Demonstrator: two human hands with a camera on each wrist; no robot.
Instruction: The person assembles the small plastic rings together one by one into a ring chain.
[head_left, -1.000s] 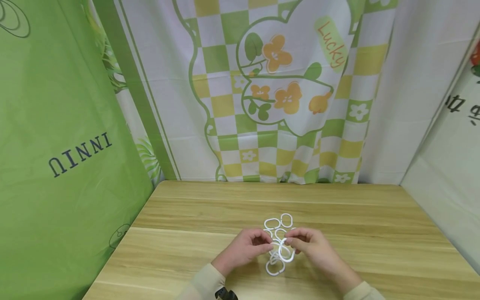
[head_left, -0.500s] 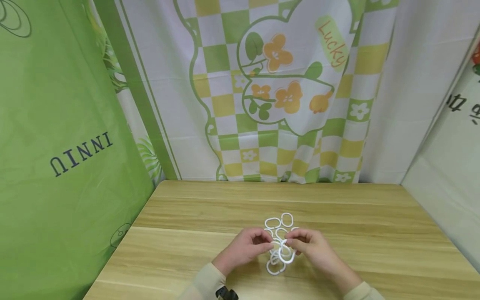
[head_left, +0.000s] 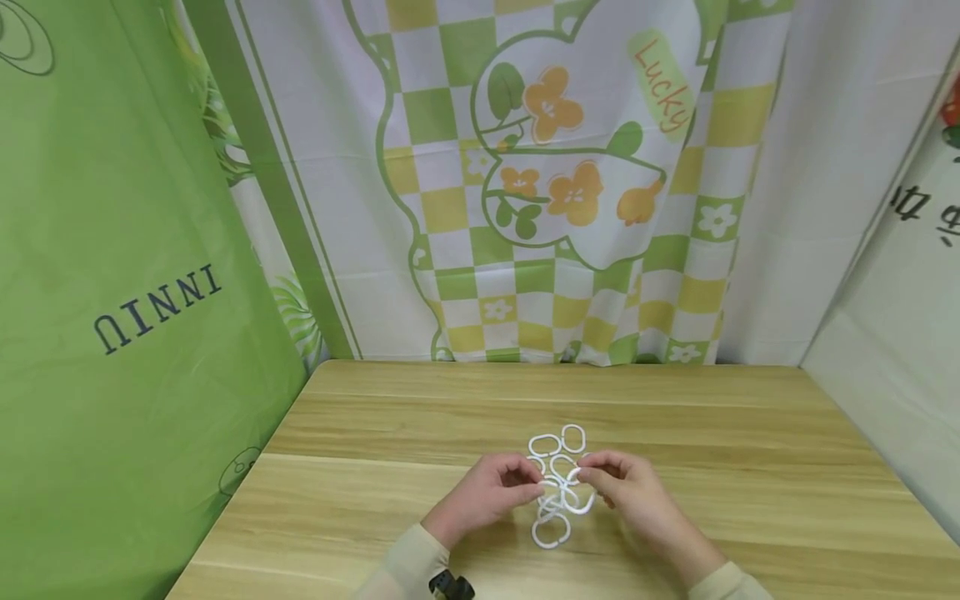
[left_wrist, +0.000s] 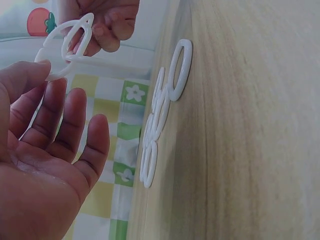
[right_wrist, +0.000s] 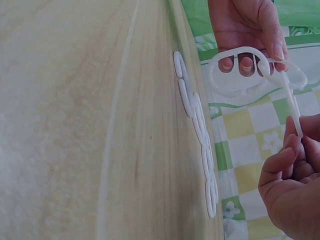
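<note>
Above the table, the left hand [head_left: 491, 498] pinches a white oval link between thumb and fingertip; in the left wrist view this link [left_wrist: 52, 76] hangs joined with others. The right hand [head_left: 637, 504] pinches another white link [head_left: 583, 505] by its upper end, seen edge-on as a link [right_wrist: 291, 102] in the right wrist view. The held links cross one another between the hands. Below and beyond them, several loose white links lie on the wood, among them an oval link [head_left: 584, 439] at the back and a link [head_left: 534, 534] nearest the front.
The wooden table [head_left: 420, 417] backs onto a checkered curtain [head_left: 457, 283] with flower prints. Green cloth [head_left: 135, 417] hangs along the left side and a white cloth [head_left: 900, 333] along the right. A dark watch [head_left: 452, 586] is on the left wrist.
The right hand has shifted slightly right and tilted its link, whose lower end now swings further right. The left hand has stayed nearly still, keeping its pinch.
</note>
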